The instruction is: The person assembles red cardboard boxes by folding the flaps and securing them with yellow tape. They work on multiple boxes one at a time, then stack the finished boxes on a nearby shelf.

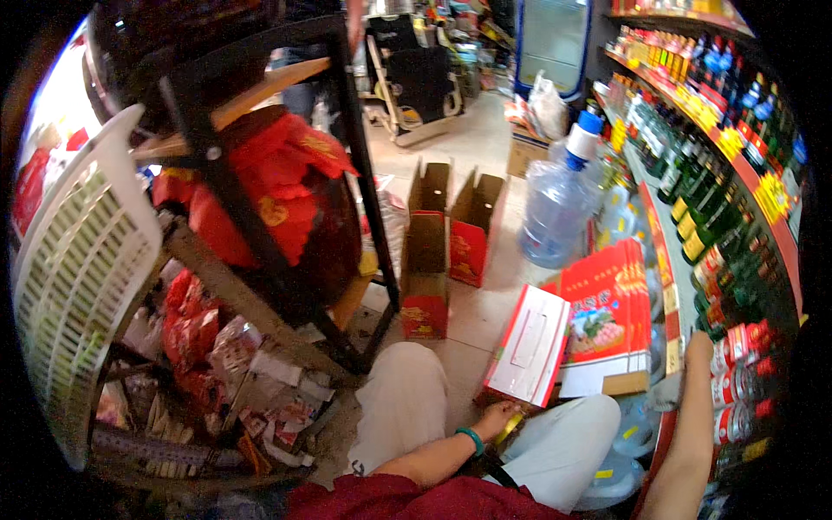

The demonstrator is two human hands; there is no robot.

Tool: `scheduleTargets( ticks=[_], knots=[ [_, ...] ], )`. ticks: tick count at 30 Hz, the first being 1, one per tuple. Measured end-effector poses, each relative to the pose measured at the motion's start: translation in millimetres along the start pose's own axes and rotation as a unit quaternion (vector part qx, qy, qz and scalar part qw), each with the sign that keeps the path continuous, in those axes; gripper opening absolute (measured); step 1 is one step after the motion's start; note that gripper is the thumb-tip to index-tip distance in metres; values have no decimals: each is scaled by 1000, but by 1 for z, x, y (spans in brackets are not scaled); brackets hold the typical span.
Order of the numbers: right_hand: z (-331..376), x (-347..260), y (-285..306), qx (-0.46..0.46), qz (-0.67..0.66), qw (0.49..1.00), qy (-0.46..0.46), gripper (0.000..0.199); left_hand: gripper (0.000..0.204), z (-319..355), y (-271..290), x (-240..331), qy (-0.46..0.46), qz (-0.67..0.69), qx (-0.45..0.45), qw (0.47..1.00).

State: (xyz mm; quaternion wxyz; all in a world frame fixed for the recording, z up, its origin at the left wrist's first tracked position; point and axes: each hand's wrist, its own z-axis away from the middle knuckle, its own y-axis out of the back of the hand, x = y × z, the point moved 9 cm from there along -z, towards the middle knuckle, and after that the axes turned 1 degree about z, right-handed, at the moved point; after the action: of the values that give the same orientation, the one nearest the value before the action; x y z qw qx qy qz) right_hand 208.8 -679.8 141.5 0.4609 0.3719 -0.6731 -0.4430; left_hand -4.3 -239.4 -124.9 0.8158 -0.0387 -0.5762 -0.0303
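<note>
The left hand [497, 419] grips a yellowish item; the right hand [700, 347], grip unclear, reaches the shelf [672, 295]; red boxes [607, 316] remain unshelved.

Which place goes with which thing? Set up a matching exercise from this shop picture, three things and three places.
Things:
1. large water jug
2. white plastic basket
3. left hand

Places:
A. at the far left edge of the picture
B. on the floor beside the bottle shelves
C. at the lower edge of the tilted red and white box

Pairs: 1-B, 2-A, 3-C
</note>
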Motion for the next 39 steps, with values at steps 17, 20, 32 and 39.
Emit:
scheduleTargets(
  ticks=[17,20,32,39],
  knots=[
    [197,-205,101,23,-502,834,227,31,29,8,32,15,34,42,57,997],
    [255,-276,77,-152,-411,856,275,16,24,0,32,15,20,66,33,997],
    [307,-325,35,-82,-301,881,356,17,20,-1,34,9,31,19,41,998],
    [310,-322,25,-68,-281,906,308,16,18,-5,29,2,-5,32,22,999]
  ],
)
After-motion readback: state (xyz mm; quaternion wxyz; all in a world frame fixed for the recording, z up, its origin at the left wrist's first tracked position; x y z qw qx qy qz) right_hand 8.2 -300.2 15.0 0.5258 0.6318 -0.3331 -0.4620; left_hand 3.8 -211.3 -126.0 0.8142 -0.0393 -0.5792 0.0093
